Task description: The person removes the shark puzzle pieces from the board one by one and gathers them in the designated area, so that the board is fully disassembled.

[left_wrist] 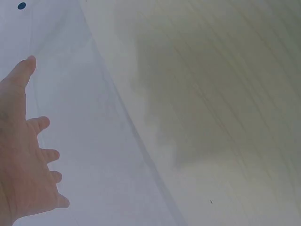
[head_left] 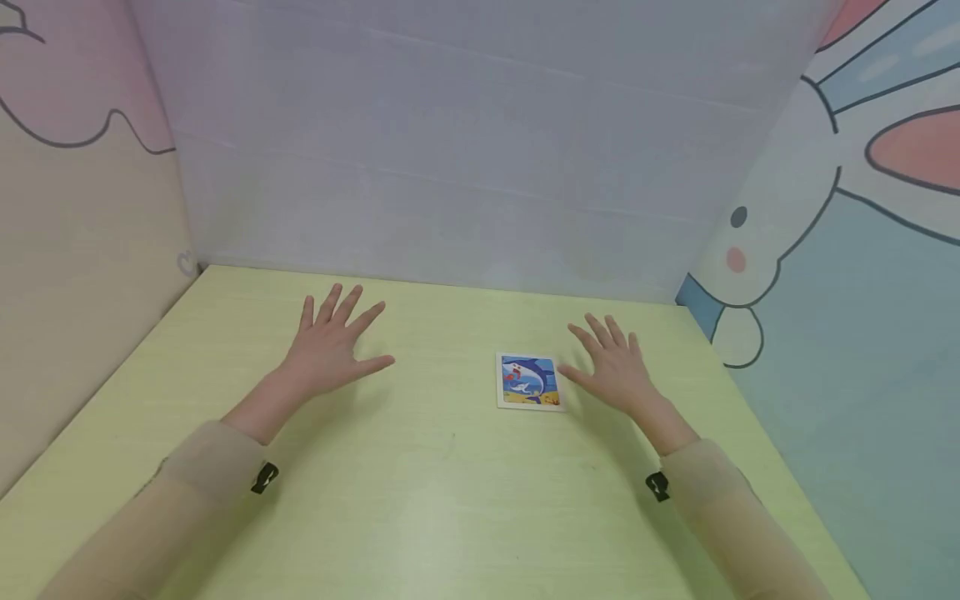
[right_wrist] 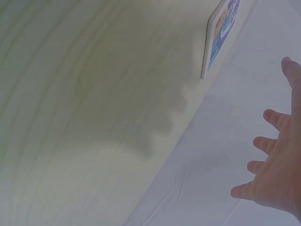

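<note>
The left hand (head_left: 326, 354), left of centre in the head view, and the right hand (head_left: 618, 375), right of centre, both held nothing; their fingers were spread and they hung above the worktop (head_left: 420, 508), shadows below. Nearest, at the lower left and lower right, pale sleeves (head_left: 206, 471) ended in cuffs with small dark tabs (head_left: 265, 478); a forearm swept low and inward might have let a tab catch on something. Farther up, just right of centre, a picture tile (head_left: 531, 383) with a blue sea-creature design and white border lay flat. The right thumb came up to its right edge in the head view, yet the right wrist view showed hand and tile apart, so a careless dip inward could have knocked it leftward. Being thin and flat, it would probably have slid under a fingertip pressing from above. Whether the picture was one piece or loose parts could not be told; if loose, tilting might have spilled them. Beyond, across the top, stood the back wall (head_left: 450, 150), against which a hard forward shove could have jammed the tile.
</note>
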Tool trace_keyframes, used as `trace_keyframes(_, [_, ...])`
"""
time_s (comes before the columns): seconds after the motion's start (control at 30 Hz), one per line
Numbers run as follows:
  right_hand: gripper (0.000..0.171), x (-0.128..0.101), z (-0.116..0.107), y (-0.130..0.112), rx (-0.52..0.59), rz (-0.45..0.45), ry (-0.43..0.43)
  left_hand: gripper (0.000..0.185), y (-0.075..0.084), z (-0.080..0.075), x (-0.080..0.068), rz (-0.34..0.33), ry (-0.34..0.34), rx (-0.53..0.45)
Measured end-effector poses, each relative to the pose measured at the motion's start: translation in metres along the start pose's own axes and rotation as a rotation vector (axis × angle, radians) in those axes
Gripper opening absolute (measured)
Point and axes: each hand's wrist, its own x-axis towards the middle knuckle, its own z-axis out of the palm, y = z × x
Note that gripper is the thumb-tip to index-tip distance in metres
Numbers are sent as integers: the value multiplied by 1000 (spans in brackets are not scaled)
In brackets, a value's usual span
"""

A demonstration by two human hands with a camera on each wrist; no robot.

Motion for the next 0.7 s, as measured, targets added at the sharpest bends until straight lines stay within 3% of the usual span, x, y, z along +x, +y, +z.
trace_keyframes(0.33, [73,18,5,-11,113,-19,-44,91,28,1,28,13,-2,-37])
trace_keyframes(0.7, [75,30,26,-17,277,-40,-144,92,53,19,59,71,-32,-129])
